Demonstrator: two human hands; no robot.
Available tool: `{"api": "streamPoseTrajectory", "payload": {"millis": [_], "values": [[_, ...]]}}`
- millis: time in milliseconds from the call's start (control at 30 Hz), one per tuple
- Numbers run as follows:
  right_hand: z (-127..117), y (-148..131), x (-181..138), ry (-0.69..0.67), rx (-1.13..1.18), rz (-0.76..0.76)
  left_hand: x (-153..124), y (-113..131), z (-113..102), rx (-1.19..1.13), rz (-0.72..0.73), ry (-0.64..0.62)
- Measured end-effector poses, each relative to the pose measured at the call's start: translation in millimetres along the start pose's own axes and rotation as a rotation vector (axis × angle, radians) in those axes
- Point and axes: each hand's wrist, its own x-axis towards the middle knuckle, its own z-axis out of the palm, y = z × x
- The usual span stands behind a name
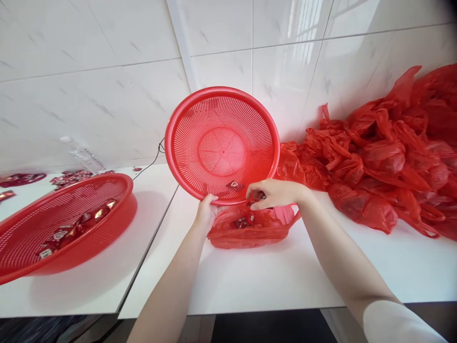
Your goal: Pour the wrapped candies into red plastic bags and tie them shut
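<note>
A red plastic mesh basket is tilted on its side toward me against the tiled wall. One small red-wrapped candy lies at its lower rim. My left hand is closed on the basket's lower rim, thumb over the edge, with the bag beside its fingers. Below the rim, an open red plastic bag sits on the table with several wrapped candies showing inside. My right hand is curled over the bag's mouth near the rim, with dark red wrapped pieces between its fingers; how many is hidden.
Another red mesh basket leans at the left, holding several wrapped candies. A clear plastic bottle and more wrappers lie behind it. A heap of tied red bags fills the right back. A seam divides the white tables.
</note>
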Motion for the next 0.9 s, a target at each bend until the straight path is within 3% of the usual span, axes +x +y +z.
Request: {"api": "streamPoseTrajectory", "payload": {"millis": [167, 367, 433, 633, 767, 900], "values": [[2.7, -3.2, 1.6, 0.021, 0.013, 0.093, 0.8, 1.1, -1.3, -0.016, 0.018, -0.005], [7.4, -6.5, 7.1, 0.357, 0.057, -0.023, -5.4, 1.3, 5.0, -0.045, -0.030, -0.049], [15.8, -2.7, 15.1, 0.414, 0.009, -0.027, -9.1, -0.1, 8.9, -0.035, -0.022, -0.083], [31.7, 9.5, 32.2, 0.230, -0.141, 0.019, -12.7, -4.7, 12.1, 0.010, 0.006, -0.101], [16.8, 1.0, 19.2, 0.300, 0.051, -0.079, -4.7, -3.8, 6.3, -0.013, 0.023, -0.037], [3.4, -10.4, 4.6, 0.163, 0.198, -0.096, 5.2, -0.8, -0.9, -0.045, 0.147, 0.041]]}}
